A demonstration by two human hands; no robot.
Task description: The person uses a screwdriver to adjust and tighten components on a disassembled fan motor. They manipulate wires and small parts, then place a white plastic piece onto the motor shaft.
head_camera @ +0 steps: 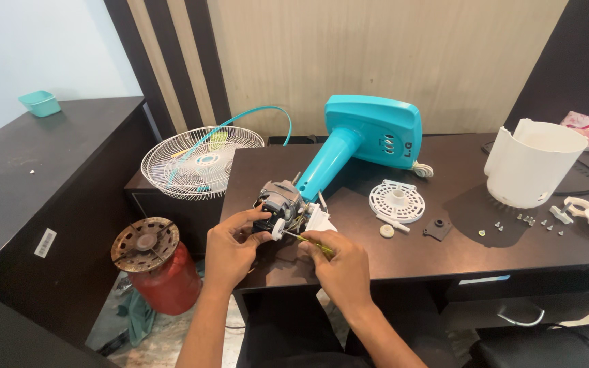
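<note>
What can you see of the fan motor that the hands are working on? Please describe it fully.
The fan motor is a small bare unit, grey metal with dark parts and some thin wires showing, its cover off. It lies at the front edge of the dark table, joined to the turquoise fan stand behind it. The left hand grips it from the left. The right hand holds a screwdriver whose tip meets a white piece on its front.

The right hand [339,262] hides most of the screwdriver [308,240] handle.
</note>
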